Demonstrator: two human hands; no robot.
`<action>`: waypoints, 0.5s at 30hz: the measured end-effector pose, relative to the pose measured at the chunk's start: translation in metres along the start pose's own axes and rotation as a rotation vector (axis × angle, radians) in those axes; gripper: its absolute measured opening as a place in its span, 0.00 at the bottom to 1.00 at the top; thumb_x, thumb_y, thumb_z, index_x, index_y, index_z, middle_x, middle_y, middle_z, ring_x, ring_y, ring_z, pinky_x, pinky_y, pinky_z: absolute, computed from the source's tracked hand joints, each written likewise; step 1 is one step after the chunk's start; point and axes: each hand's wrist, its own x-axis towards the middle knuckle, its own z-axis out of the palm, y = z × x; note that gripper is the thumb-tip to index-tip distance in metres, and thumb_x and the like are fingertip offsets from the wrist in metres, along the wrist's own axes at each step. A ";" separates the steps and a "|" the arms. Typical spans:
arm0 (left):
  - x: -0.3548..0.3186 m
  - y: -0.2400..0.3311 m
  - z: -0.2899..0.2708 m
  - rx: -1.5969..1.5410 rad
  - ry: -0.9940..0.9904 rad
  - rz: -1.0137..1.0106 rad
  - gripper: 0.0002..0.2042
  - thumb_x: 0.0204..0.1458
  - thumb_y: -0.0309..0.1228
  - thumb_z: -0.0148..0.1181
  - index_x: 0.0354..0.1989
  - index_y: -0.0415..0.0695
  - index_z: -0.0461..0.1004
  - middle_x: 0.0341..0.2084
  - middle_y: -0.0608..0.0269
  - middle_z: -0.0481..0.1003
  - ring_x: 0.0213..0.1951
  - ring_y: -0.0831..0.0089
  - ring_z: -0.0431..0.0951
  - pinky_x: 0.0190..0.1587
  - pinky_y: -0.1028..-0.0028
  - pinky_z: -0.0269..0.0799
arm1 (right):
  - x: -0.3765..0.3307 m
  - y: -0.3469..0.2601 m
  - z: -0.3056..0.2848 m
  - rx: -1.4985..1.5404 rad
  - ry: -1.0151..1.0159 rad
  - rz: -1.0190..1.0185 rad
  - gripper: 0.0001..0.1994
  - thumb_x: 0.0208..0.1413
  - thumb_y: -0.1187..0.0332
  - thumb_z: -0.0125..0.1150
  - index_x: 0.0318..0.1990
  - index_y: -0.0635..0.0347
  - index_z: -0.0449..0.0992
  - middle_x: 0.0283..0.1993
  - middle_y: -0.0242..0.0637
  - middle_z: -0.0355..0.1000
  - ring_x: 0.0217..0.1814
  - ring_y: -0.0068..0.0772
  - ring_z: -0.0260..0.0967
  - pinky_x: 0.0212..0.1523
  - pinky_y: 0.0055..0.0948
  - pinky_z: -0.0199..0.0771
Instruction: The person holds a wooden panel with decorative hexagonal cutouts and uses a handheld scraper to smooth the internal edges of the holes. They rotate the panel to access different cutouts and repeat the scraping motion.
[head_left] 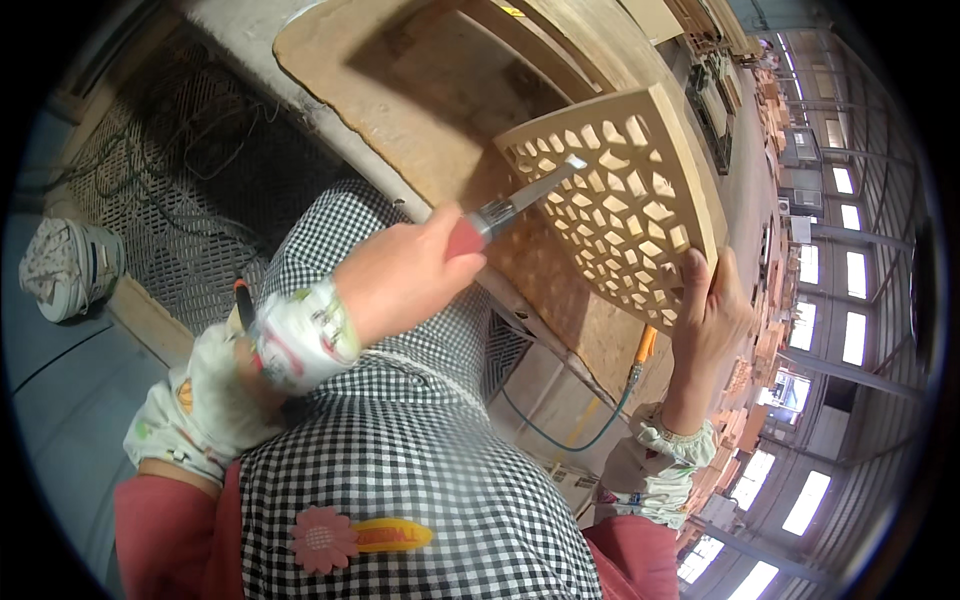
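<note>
My left hand (415, 262) is closed round the red handle of a tool with a long, narrow grey blade (535, 190). The blade's bright tip overlaps the openwork face of a wooden panel (610, 200); I cannot tell whether it touches. The panel is pierced with many irregular cells and stands tilted over the bench. My right hand (712, 305) grips its near right corner, with the thumb on the front face. An orange and black handle (243, 300) shows beside my left sleeve, its other end hidden.
Brown sheeting (420, 110) covers the workbench, where a curved wooden piece (540, 50) lies behind the panel. An orange-ended air hose (643, 350) hangs below my right hand. At left are a white bucket (75, 265) and dark perforated matting (190, 160) with cables on it.
</note>
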 end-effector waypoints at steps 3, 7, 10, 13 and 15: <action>-0.024 0.012 -0.012 0.201 0.022 -0.027 0.21 0.63 0.42 0.61 0.54 0.38 0.67 0.32 0.43 0.82 0.33 0.44 0.84 0.34 0.52 0.79 | 0.009 -0.007 -0.003 -0.041 -0.010 0.045 0.22 0.71 0.47 0.59 0.35 0.57 0.77 0.21 0.39 0.76 0.27 0.45 0.78 0.29 0.36 0.72; -0.027 0.022 -0.007 0.358 0.196 0.132 0.20 0.61 0.40 0.64 0.53 0.40 0.67 0.28 0.46 0.81 0.29 0.46 0.83 0.32 0.53 0.79 | 0.016 -0.021 -0.004 -0.032 -0.002 0.064 0.22 0.71 0.47 0.59 0.34 0.57 0.76 0.22 0.41 0.76 0.26 0.48 0.76 0.28 0.38 0.71; -0.022 0.029 -0.010 0.435 0.252 0.162 0.20 0.60 0.40 0.65 0.51 0.41 0.66 0.27 0.47 0.80 0.29 0.47 0.83 0.31 0.53 0.80 | 0.014 -0.024 -0.004 -0.054 0.025 0.035 0.23 0.71 0.46 0.58 0.33 0.57 0.75 0.22 0.43 0.74 0.25 0.51 0.75 0.28 0.40 0.70; -0.020 0.040 -0.008 0.513 0.285 0.145 0.20 0.60 0.41 0.66 0.50 0.42 0.66 0.27 0.49 0.80 0.29 0.48 0.84 0.31 0.53 0.80 | 0.011 -0.029 -0.007 -0.098 0.019 0.016 0.24 0.71 0.45 0.58 0.31 0.58 0.72 0.22 0.44 0.72 0.25 0.53 0.74 0.27 0.42 0.69; -0.017 0.046 -0.007 0.567 0.303 0.130 0.20 0.60 0.40 0.66 0.50 0.42 0.66 0.26 0.49 0.80 0.29 0.48 0.84 0.31 0.53 0.80 | 0.009 -0.030 -0.008 -0.108 0.025 -0.004 0.25 0.70 0.45 0.58 0.30 0.58 0.71 0.21 0.45 0.71 0.25 0.54 0.73 0.26 0.43 0.68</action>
